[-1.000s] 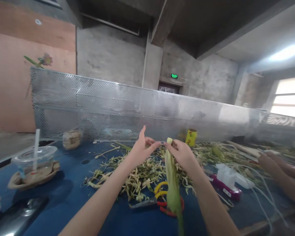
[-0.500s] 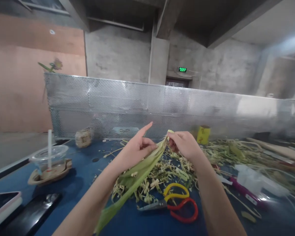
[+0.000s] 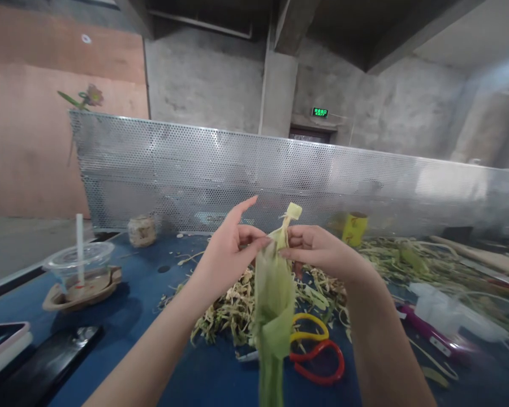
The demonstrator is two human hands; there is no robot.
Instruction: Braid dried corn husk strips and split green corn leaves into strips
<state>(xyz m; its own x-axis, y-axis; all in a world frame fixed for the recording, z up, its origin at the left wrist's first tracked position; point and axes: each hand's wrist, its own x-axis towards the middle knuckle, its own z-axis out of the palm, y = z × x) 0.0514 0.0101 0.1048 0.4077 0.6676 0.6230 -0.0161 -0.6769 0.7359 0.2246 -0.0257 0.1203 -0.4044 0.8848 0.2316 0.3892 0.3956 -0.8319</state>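
Note:
A long green corn husk point(image 3: 275, 288) hangs upright between my hands, its lower end running out of the frame's bottom. At its top is a narrow tied-looking neck with a small pale yellow-green square piece point(image 3: 294, 211). My left hand point(image 3: 237, 240) pinches the husk's left edge between thumb and finger, index finger pointing up. My right hand point(image 3: 318, 249) grips its right edge just below the neck, thumb in front. Behind and below lies a heap of dry, shredded plant strips point(image 3: 231, 311). Scissors with one yellow and one red handle point(image 3: 318, 362) lie partly behind the husk.
On the left are a lidded plastic cup point(image 3: 81, 263) in a cardboard holder and two phones point(image 3: 46, 362). A perforated metal panel point(image 3: 195, 164) bounds the blue table's back. At right lie a purple tool point(image 3: 432, 333), a yellow roll point(image 3: 355, 229) and plant scraps.
The husk has swung from a slant at lower left to hanging upright. My right hand has shifted from the tip to just below the neck, baring the square piece.

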